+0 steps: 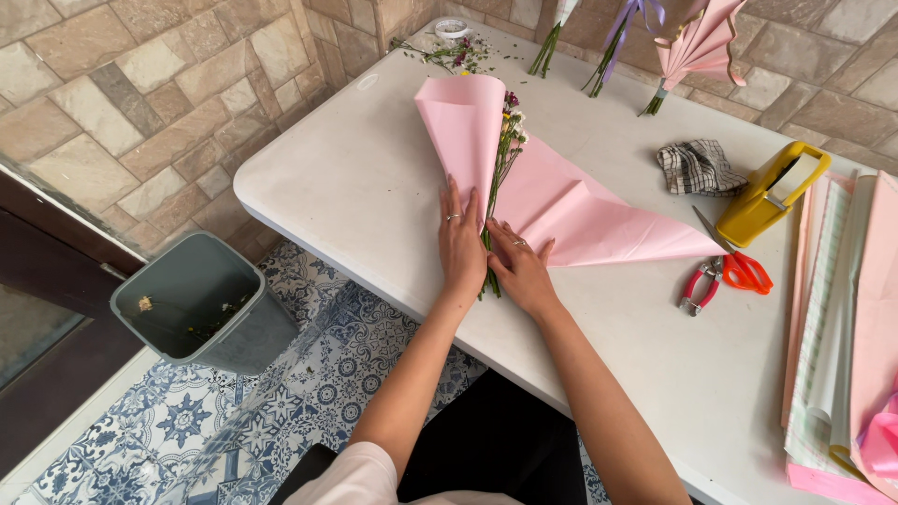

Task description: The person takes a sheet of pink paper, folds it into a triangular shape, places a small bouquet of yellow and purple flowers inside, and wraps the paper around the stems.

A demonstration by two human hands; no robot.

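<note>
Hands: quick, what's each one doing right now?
Left hand: open, flat, pressing the pink paper beside the stems.
Right hand: open, fingers spread over the stems and paper; nothing gripped.

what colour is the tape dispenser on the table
Yellow. The tape dispenser shows best in the head view, beside the scissors.

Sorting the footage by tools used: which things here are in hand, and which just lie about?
In hand: left hand and right hand press pink wrapping paper around thin green flower stems.

Lying about: yellow tape dispenser, red scissors, checked cloth, grey bin.
</note>
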